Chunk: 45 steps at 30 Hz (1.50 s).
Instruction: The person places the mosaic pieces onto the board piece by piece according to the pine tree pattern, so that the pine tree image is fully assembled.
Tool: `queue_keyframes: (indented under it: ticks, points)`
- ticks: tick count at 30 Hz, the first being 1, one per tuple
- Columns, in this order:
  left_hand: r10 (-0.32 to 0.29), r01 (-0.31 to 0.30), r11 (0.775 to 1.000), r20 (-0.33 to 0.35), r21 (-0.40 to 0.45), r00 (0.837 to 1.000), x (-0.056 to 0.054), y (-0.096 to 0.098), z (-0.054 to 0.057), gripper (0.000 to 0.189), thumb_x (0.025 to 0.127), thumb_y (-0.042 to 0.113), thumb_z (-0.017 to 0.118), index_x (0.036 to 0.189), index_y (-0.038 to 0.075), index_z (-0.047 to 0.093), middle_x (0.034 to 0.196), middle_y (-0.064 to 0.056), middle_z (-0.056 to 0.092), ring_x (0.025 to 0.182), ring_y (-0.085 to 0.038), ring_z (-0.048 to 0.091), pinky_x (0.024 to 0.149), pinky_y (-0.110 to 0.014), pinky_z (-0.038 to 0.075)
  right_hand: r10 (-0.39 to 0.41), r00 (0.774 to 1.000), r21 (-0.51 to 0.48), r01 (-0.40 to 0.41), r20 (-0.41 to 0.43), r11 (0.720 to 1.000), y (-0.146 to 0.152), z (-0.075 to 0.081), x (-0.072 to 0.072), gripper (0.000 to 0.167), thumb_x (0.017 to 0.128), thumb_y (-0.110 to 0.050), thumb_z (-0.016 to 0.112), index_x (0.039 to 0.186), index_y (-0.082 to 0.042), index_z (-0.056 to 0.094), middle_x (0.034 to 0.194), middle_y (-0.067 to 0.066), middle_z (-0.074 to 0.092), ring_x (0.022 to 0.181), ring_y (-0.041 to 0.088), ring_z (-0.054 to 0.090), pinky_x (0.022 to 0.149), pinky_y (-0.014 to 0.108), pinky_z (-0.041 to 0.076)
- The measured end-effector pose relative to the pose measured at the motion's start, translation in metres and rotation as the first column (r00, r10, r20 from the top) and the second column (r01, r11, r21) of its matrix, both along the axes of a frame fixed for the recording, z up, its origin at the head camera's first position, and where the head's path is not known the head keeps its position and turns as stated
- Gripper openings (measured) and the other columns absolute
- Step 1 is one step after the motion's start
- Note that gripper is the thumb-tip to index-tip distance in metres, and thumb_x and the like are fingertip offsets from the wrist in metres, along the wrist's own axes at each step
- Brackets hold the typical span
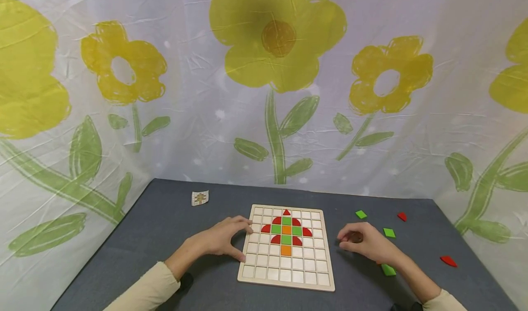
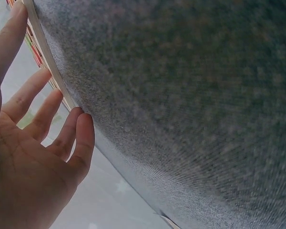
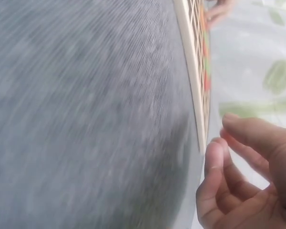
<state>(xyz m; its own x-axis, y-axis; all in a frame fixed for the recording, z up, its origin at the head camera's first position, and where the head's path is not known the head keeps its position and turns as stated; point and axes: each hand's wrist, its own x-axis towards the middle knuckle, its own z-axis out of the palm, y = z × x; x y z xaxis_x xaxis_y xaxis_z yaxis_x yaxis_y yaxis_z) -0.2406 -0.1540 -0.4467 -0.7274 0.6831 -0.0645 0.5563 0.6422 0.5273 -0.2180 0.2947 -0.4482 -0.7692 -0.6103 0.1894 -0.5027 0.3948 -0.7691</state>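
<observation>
A pale wooden grid board (image 1: 305,276) lies flat on the table. Green, red and orange tiles form a symmetric figure in its upper part, with a red triangle (image 1: 286,212) on top and an orange square (image 1: 286,250) at the bottom. My left hand (image 1: 220,237) rests along the board's left edge, thumb and fingertips spread apart and touching the rim. To the right of the board hovers my right hand (image 1: 373,243), fingers loosely bent. In the right wrist view its thumb and fingertips (image 3: 214,155) show no tile between them.
Loose tiles lie on the dark table right of the board: a green square (image 1: 389,232), another green tile (image 1: 360,214), a red piece (image 1: 448,261) and several others, some partly under the right wrist. A small patterned card (image 1: 200,198) lies at the back left. A flowered curtain (image 1: 181,132) surrounds the table.
</observation>
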Motion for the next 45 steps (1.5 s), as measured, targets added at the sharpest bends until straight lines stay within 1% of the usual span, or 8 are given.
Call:
queue_keyframes:
  ticks: [8, 10, 17, 20, 24, 30, 36, 45]
  points:
    - [0.018, -0.018, 1.0, 0.012, -0.009, 1.0, 0.001, 0.001, 0.001, 0.066, 0.078, 0.039, 0.09, 0.131, 0.013, 0.062, 0.151, -0.01, 0.044, 0.136, -0.04, 0.039, 0.107, -0.059, 0.033, 0.0, 0.998, -0.035, 0.002, 0.056, 0.999, 0.024, -0.003, 0.005, 0.012, 0.095, -0.002, 0.071, 0.107, 0.002, 0.069, 0.098, 0.013, 0.069, 0.082, 0.025, 0.068, 0.07, 0.031, 0.056]
    - [0.015, -0.015, 1.0, 0.011, -0.007, 1.0, 0.001, 0.001, 0.0, 0.066, 0.078, 0.039, 0.09, 0.132, 0.012, 0.062, 0.151, -0.01, 0.044, 0.136, -0.04, 0.039, 0.107, -0.058, 0.033, -0.004, 0.998, -0.035, 0.007, 0.066, 0.999, 0.032, -0.004, 0.006, 0.012, 0.096, -0.002, 0.07, 0.107, 0.002, 0.069, 0.098, 0.012, 0.069, 0.082, 0.025, 0.067, 0.069, 0.031, 0.056]
    - [-0.004, 0.004, 1.0, 0.009, -0.006, 1.0, -0.001, 0.001, -0.002, 0.067, 0.079, 0.04, 0.089, 0.134, 0.013, 0.061, 0.152, -0.01, 0.043, 0.137, -0.039, 0.039, 0.108, -0.057, 0.033, -0.04, 0.993, -0.022, 0.042, 0.113, 0.999, 0.065, -0.005, 0.017, 0.016, 0.097, -0.006, 0.069, 0.11, 0.004, 0.068, 0.099, 0.013, 0.069, 0.083, 0.023, 0.068, 0.069, 0.033, 0.056]
    - [-0.006, 0.006, 1.0, 0.009, -0.004, 1.0, -0.001, 0.0, -0.001, 0.067, 0.079, 0.041, 0.088, 0.133, 0.013, 0.061, 0.152, -0.011, 0.043, 0.137, -0.039, 0.039, 0.107, -0.057, 0.034, -0.043, 0.987, -0.024, 0.048, 0.158, 0.999, 0.08, -0.004, 0.022, 0.019, 0.098, -0.005, 0.068, 0.112, 0.006, 0.066, 0.099, 0.013, 0.068, 0.084, 0.022, 0.069, 0.069, 0.034, 0.057]
    - [-0.013, 0.013, 1.0, 0.01, 0.006, 1.0, 0.0, -0.001, 0.001, 0.066, 0.079, 0.04, 0.088, 0.132, 0.012, 0.061, 0.151, -0.012, 0.043, 0.136, -0.04, 0.039, 0.107, -0.059, 0.034, -0.052, 0.982, -0.008, 0.054, 0.18, 0.999, 0.094, -0.005, 0.027, 0.019, 0.097, -0.004, 0.069, 0.111, 0.007, 0.066, 0.098, 0.01, 0.068, 0.084, 0.018, 0.068, 0.069, 0.032, 0.056]
    - [-0.013, 0.013, 1.0, 0.009, 0.005, 1.0, 0.002, -0.001, 0.002, 0.066, 0.079, 0.04, 0.088, 0.132, 0.012, 0.061, 0.151, -0.012, 0.044, 0.136, -0.04, 0.039, 0.107, -0.058, 0.034, -0.045, 0.988, 0.026, 0.041, 0.148, 0.999, 0.102, -0.007, 0.032, 0.017, 0.093, -0.004, 0.075, 0.105, 0.004, 0.068, 0.093, 0.008, 0.067, 0.079, 0.015, 0.065, 0.065, 0.03, 0.055]
    - [-0.008, 0.008, 1.0, 0.013, 0.0, 1.0, 0.0, -0.001, 0.0, 0.066, 0.079, 0.04, 0.088, 0.133, 0.014, 0.06, 0.151, -0.009, 0.043, 0.137, -0.039, 0.039, 0.107, -0.057, 0.034, -0.049, 0.986, 0.073, 0.037, 0.163, 0.997, 0.103, -0.009, 0.031, 0.017, 0.09, -0.005, 0.077, 0.103, 0.002, 0.067, 0.091, 0.002, 0.065, 0.073, 0.014, 0.062, 0.064, 0.029, 0.053]
    - [-0.008, 0.008, 1.0, 0.008, -0.002, 1.0, 0.0, -0.001, 0.0, 0.066, 0.079, 0.04, 0.089, 0.133, 0.013, 0.06, 0.151, -0.01, 0.043, 0.136, -0.04, 0.038, 0.107, -0.057, 0.034, 0.011, 0.983, 0.075, -0.025, 0.185, 0.997, 0.101, -0.009, 0.03, 0.009, 0.092, -0.004, 0.074, 0.098, 0.0, 0.068, 0.087, -0.003, 0.064, 0.07, 0.011, 0.06, 0.061, 0.028, 0.051]
